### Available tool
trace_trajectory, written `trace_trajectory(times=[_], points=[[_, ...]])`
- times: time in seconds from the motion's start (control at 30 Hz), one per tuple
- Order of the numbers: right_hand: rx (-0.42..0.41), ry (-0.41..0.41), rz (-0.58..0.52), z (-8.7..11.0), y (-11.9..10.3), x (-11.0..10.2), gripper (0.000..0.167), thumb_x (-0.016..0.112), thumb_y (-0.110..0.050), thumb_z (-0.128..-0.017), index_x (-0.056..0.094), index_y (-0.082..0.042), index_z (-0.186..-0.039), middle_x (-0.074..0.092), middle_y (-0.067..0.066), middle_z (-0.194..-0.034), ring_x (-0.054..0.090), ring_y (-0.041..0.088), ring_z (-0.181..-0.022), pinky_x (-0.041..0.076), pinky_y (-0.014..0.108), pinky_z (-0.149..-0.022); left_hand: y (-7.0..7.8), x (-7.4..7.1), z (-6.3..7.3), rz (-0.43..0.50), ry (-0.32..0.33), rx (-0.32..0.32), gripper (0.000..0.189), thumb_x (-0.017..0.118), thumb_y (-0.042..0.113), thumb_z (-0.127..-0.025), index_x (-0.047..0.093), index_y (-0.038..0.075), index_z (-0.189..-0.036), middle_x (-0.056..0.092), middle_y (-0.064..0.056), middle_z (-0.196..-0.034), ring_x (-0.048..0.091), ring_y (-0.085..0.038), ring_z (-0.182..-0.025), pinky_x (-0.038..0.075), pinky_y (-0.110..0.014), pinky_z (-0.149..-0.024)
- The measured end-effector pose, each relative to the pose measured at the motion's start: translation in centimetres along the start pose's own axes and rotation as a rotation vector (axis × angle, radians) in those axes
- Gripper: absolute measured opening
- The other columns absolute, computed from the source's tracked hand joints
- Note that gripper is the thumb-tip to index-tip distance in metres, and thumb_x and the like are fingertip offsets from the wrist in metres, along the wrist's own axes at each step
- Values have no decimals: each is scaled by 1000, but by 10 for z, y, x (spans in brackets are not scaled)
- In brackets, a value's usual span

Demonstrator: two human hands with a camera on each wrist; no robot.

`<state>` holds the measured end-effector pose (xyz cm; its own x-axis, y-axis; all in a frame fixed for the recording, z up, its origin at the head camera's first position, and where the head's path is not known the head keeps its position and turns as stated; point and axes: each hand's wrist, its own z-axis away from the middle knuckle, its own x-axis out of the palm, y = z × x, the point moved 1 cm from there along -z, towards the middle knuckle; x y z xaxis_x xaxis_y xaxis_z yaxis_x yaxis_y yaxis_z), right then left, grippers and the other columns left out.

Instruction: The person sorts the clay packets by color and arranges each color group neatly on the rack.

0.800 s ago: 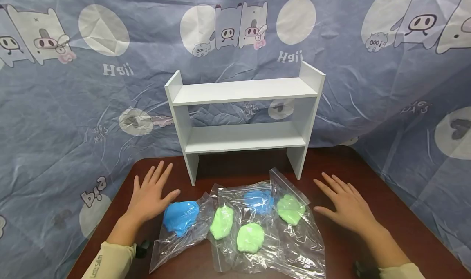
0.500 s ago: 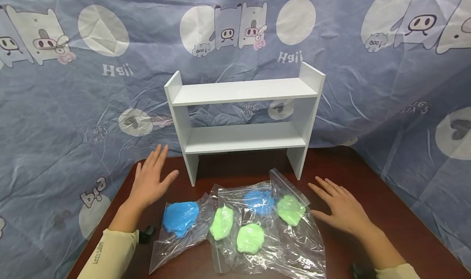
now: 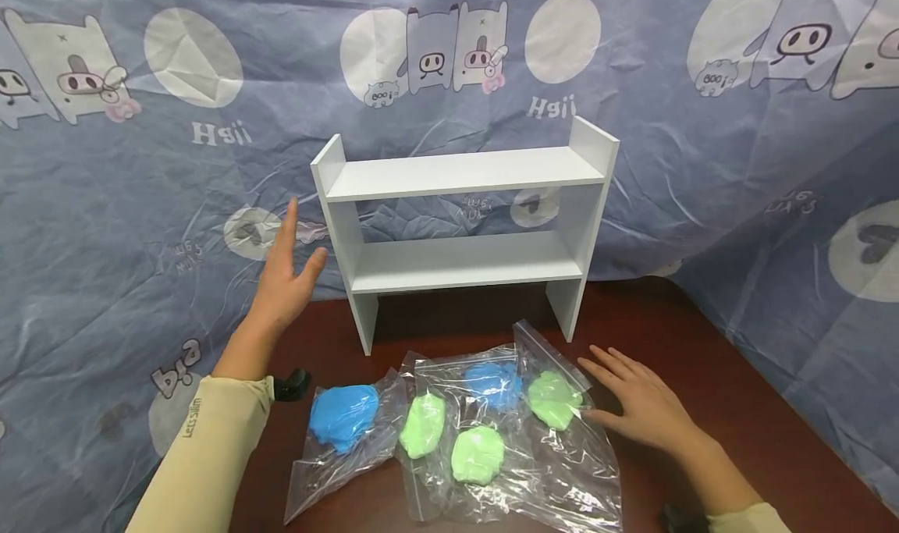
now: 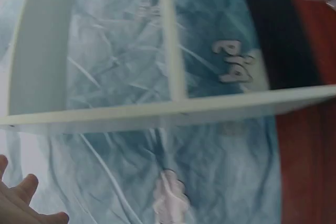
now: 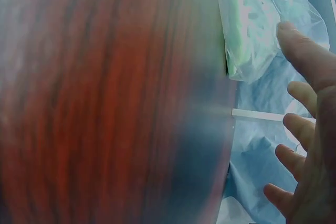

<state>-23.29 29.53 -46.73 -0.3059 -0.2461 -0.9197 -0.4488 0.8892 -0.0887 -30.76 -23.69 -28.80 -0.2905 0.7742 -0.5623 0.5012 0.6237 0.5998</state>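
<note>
My left hand point(image 3: 282, 283) is raised beside the left panel of a white two-tier shelf point(image 3: 463, 260), fingers straight, holding nothing. In the left wrist view the fingers point(image 4: 25, 187) show at the lower left, apart from the shelf. My right hand point(image 3: 642, 404) hovers with spread fingers at the right edge of the clear zip bags. Soft clay-like lumps lie in these bags: a blue lump point(image 3: 344, 416) at the left, a second blue lump point(image 3: 494, 385), and green lumps point(image 3: 478, 455). Nearest the right hand is the right green lump point(image 3: 555, 400); contact with its bag cannot be told.
The shelf stands at the back of a dark red-brown table point(image 3: 709, 392). A blue cartoon-print cloth point(image 3: 435, 41) hangs behind and around it. Both tiers of the shelf are bare. The bags overlap at the table's middle front.
My left hand has risen up and forward from beside the left bag to the shelf's left side. The right hand has shifted slightly left towards the bags. The bags stay put.
</note>
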Motion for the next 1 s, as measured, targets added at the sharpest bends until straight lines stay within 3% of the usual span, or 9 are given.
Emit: trace_trajectory(times=[0.23, 0.37, 0.67, 0.83, 1.0], points=[[-9, -34, -48, -2, -3, 8, 84, 73, -62, -79, 46, -27, -150, 40, 1, -160, 40, 40, -143, 36, 62, -108, 57, -15, -24, 225, 52, 60, 74, 45, 25, -104, -1, 16, -161, 2, -8, -170, 7, -36, -156, 9, -59, -124], [-17, -62, -85, -4, -5, 11, 82, 74, -58, -80, 44, -28, -150, 40, 2, -160, 38, 39, -144, 35, 63, -108, 65, -19, -38, 291, 34, 50, 71, 40, 23, -106, -3, 18, -161, 0, -4, -171, 5, -32, -157, 10, -57, -124], [-43, -58, -183, -3, -8, 17, 81, 78, -48, -80, 47, -20, -149, 41, 3, -159, 37, 36, -145, 38, 66, -105, 71, -10, -63, 427, -17, 36, 66, 36, 30, -107, -1, 28, -161, 1, 5, -171, 1, -22, -158, 5, -49, -127], [-44, -79, -242, -4, -9, 20, 87, 77, -48, -81, 37, -22, -155, 36, 1, -162, 37, 40, -144, 38, 69, -103, 58, 1, -82, 467, 73, 8, 58, 33, 31, -107, 11, 28, -161, 13, 5, -170, 9, -11, -156, 9, -37, -127], [-41, -97, -268, -5, -11, 21, 92, 77, -48, -81, 32, -21, -157, 39, 15, -159, 39, 48, -141, 38, 71, -103, 46, 11, -98, 503, 167, -9, 54, 34, 30, -107, 21, 24, -160, 23, 5, -167, 19, -8, -154, 16, -27, -125]])
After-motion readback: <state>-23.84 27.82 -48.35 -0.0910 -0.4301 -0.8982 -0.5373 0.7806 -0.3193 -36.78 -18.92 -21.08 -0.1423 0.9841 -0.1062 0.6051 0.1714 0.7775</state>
